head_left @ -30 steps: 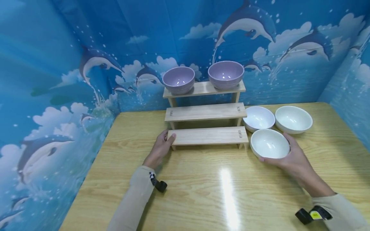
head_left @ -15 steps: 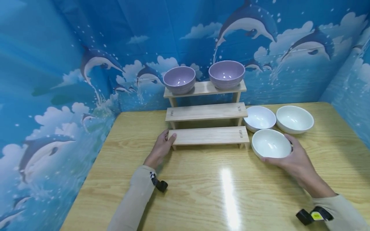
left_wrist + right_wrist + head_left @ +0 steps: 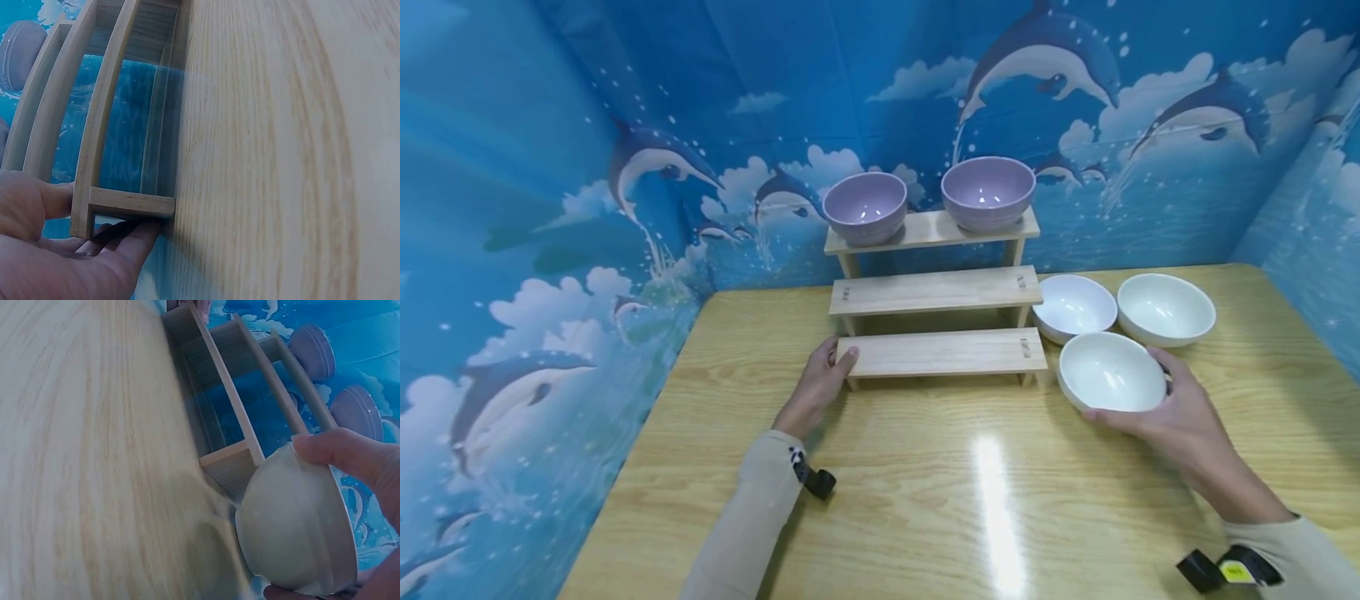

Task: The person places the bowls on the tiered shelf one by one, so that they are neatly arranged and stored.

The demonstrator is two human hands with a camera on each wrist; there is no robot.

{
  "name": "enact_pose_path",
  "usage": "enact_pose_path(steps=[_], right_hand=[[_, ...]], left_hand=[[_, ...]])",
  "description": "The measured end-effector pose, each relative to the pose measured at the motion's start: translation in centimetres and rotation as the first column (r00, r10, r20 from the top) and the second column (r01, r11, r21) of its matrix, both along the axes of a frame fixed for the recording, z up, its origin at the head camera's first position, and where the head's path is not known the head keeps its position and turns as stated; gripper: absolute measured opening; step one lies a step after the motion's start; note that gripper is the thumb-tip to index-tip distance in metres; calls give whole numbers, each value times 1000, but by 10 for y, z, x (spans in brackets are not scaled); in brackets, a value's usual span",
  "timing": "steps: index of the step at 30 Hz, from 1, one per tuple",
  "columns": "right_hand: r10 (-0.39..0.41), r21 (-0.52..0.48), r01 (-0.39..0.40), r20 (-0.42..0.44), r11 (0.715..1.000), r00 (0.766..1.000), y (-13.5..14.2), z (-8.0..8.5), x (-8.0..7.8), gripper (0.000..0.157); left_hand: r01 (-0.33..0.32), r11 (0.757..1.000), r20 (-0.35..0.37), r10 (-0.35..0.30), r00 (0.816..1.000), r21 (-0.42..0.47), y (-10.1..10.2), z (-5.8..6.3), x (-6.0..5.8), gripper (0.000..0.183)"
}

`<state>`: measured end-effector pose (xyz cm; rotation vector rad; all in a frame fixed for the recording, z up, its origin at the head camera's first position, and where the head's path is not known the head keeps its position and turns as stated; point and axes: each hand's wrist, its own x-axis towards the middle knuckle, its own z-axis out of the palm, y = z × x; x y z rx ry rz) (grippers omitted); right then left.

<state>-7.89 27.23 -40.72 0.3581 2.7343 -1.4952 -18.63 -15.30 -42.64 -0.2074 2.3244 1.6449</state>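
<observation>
Right of the wooden rack point(image 3: 934, 287), gripping a white bowl point(image 3: 1108, 372) by rim and side with the right hand point(image 3: 1183, 417), spread wide around it. Can't quite tell whether lifted clear of the table point(image 3: 910, 483). Pinching left end of bottom step point(image 3: 940, 352) with the left hand point(image 3: 816, 383). Seeing two more white bowls point(image 3: 1165, 310) just behind, two purple bowls point(image 3: 988, 196) on top step point(image 3: 923, 227), all with glossy insides showing.

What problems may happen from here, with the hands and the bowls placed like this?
The glossy white round bowl, held from one side by the right hand, could slip. It may also knock the two pale round bowls close behind it. The left hand grips the three-step pale wooden stand; a jolt might shift the two shiny purple round bowls on top.
</observation>
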Motion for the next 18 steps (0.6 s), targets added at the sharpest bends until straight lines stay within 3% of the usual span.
enact_pose_path(steps=[18], right_hand=[[28, -22, -29, -69, 999, 997, -13, 31, 7, 127]], left_hand=[[0, 1000, -5, 0, 1000, 7, 0, -1, -1, 66]])
